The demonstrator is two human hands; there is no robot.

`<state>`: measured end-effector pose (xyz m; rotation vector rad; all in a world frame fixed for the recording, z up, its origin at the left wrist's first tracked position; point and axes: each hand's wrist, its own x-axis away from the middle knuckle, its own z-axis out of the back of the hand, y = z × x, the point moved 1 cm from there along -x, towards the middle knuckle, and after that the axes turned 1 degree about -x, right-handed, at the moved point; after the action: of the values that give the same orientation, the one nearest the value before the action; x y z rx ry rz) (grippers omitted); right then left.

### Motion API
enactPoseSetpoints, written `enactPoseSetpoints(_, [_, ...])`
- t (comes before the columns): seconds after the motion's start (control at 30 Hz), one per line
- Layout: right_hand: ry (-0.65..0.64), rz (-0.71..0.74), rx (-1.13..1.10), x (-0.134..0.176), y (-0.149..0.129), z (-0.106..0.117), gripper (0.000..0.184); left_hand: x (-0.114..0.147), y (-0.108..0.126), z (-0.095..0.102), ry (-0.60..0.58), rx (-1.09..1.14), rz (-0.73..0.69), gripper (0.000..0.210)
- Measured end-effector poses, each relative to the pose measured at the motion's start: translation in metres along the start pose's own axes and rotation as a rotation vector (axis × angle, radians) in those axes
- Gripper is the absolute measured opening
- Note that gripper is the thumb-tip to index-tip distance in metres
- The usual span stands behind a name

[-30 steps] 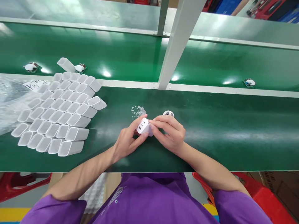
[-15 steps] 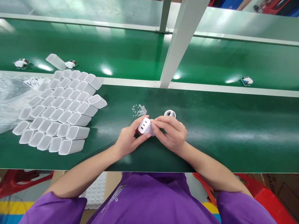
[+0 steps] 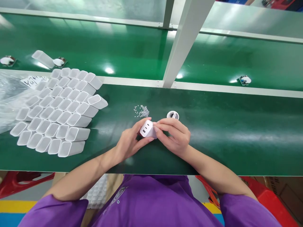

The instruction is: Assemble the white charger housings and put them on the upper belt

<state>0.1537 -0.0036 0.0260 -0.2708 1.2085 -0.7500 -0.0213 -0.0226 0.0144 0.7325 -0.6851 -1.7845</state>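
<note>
White plastic: clasps slotted block [image 3: 147, 129] in left hand [image 3: 129, 142], touches its side with pinched fingertips [image 3: 160, 125] of right hand [image 3: 174, 135]; shows illegible handwriting on label [image 3: 33, 81] near table's [image 3: 224, 126] back edge.

A purple shirt [image 3: 153, 201] is covering the wearer's torso at the near edge of the worktop [image 3: 224, 126]. A pale curved emblem [image 3: 119, 194] is marking the left chest, with a small light mark beside it. Short purple sleeves [image 3: 246, 209] are leaving the forearms [image 3: 85, 178], left hand [image 3: 129, 142] and right hand [image 3: 174, 135] bare.
</note>
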Motion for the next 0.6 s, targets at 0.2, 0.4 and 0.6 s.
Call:
enactPoseSetpoints(0.2, [0.005,0.021,0.032,0.0005,0.0012,-0.0016,0.015,-0.0014,0.0005,0.0010,0.016,-0.012,-0.027,0.048])
enactPoseSetpoints(0.4, [-0.076,0.128,0.147,0.0017,0.0035,0.0006,0.018,-0.0009,-0.0038,-0.0001,0.001,-0.047,0.026,0.052])
enactPoseSetpoints(0.6, [-0.156,0.261,0.198,0.0058,0.0038,0.0004,0.024,0.0001,-0.0074,0.0000,0.032,-0.126,0.037,0.056])
